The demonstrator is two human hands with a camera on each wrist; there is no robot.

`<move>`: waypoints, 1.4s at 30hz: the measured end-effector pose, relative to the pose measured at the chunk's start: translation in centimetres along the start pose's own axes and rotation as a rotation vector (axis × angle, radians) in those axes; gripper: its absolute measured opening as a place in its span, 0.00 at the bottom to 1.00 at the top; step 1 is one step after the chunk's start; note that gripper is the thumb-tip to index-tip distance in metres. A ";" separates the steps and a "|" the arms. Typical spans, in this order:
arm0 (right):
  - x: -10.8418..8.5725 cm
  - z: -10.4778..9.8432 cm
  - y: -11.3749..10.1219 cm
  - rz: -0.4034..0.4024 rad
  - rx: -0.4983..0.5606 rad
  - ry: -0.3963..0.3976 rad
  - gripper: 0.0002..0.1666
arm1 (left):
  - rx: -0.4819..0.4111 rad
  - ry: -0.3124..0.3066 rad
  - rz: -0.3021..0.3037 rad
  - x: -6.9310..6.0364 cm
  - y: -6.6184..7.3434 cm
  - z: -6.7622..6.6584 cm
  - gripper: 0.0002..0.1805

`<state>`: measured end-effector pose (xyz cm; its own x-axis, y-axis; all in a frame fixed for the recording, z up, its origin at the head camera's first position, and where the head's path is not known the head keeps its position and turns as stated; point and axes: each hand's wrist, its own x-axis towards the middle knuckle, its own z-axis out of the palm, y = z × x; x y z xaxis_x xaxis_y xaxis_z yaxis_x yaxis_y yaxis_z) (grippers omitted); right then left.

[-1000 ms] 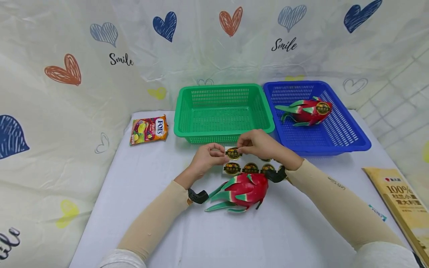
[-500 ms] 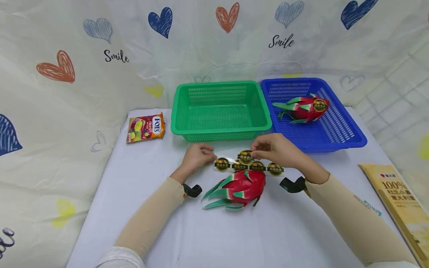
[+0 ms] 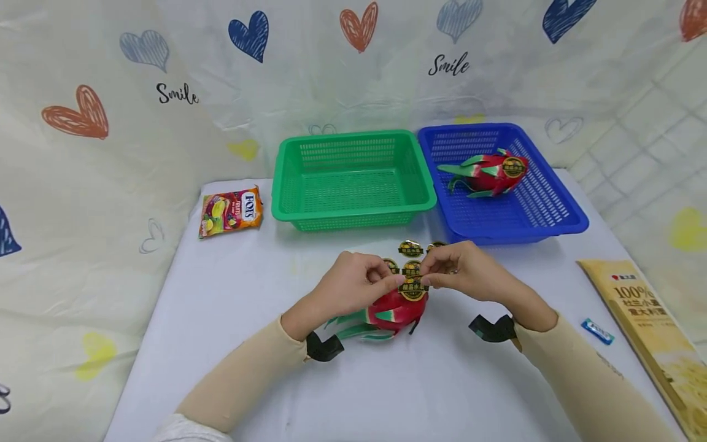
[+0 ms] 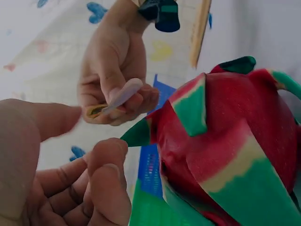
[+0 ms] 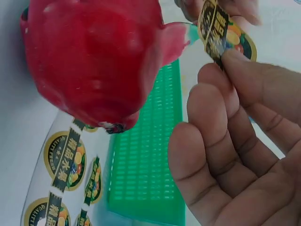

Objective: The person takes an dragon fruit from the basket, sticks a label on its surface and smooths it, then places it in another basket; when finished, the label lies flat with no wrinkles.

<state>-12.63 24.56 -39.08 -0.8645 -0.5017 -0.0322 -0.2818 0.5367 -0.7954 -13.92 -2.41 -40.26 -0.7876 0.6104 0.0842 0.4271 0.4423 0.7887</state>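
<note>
My right hand (image 3: 477,270) pinches a round black-and-gold fruit sticker (image 5: 218,30) between thumb and forefinger. In the head view that sticker is in front of the top of a red dragon fruit (image 3: 394,314) with green-tipped scales, lying on the table. My left hand (image 3: 350,283) reaches over the fruit from the other side, its thumb near the sticker. In the left wrist view, a gap shows between the left thumb and forefinger, with the sticker's pale back (image 4: 124,96) beyond them. Behind the fruit lies a sheet of similar stickers (image 5: 66,160), partly hidden by the hands.
A green basket (image 3: 353,220) and a blue basket (image 3: 513,236) stand side by side at the back. Inside the blue one lies another dragon fruit (image 3: 486,175) bearing a sticker. A candy bag (image 3: 231,213) lies left; a yellow packet (image 3: 643,331) and small blue wrapper (image 3: 598,331) lie right.
The right hand has peeled a sticker from the sheet and brought it nearer the fruit. The left hand has left the sheet's edge and moved right, over the fruit. The head view has shifted slightly.
</note>
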 end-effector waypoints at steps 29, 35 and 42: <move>-2.5 3.6 2.7 0.067 0.071 0.144 0.14 | 0.407 0.028 0.060 -0.6 2.4 4.5 0.21; -2.6 4.0 2.7 0.087 0.075 0.161 0.14 | 0.425 0.037 0.058 -0.5 2.4 4.7 0.23; -2.8 4.3 2.5 0.073 0.018 0.146 0.11 | 0.493 0.067 0.041 -0.6 2.4 4.7 0.27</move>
<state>-9.11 24.36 -43.57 -0.9342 -0.3567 -0.0032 -0.2091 0.5551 -0.8051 -10.34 1.43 -41.29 -0.7858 0.5971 0.1609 0.6045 0.6867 0.4037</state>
